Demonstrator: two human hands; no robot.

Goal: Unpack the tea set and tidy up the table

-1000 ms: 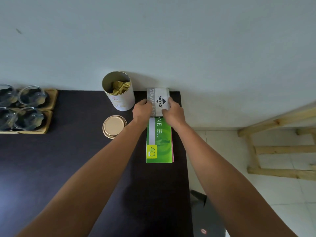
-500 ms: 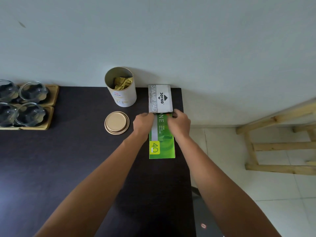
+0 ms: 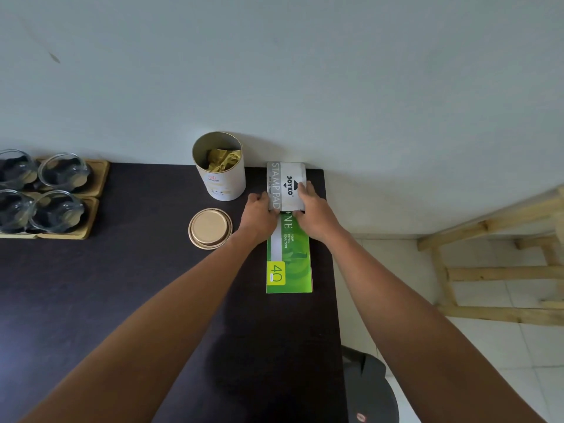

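A grey-white stamp pad box [image 3: 285, 178] lies at the table's back right corner, against the wall, on the far end of a green booklet [image 3: 290, 261]. My left hand [image 3: 259, 213] grips the box's left side and near edge. My right hand [image 3: 312, 209] holds its right side, fingers over the top and thumb at the near edge. An open white tea tin [image 3: 220, 175] with gold foil inside stands just left of the box. Its gold lid [image 3: 210, 228] lies flat in front of it.
Several glass cups [image 3: 61, 175] sit on wooden trays [image 3: 97, 178] at the far left of the dark table [image 3: 122, 300]. The table's right edge runs just beside the booklet. A wooden frame [image 3: 488, 270] stands on the tiled floor to the right; a dark chair [image 3: 369, 389] is below.
Half a second ago both hands were at the box's near edge; they have since slid forward along its sides. The box and booklet stay in place.
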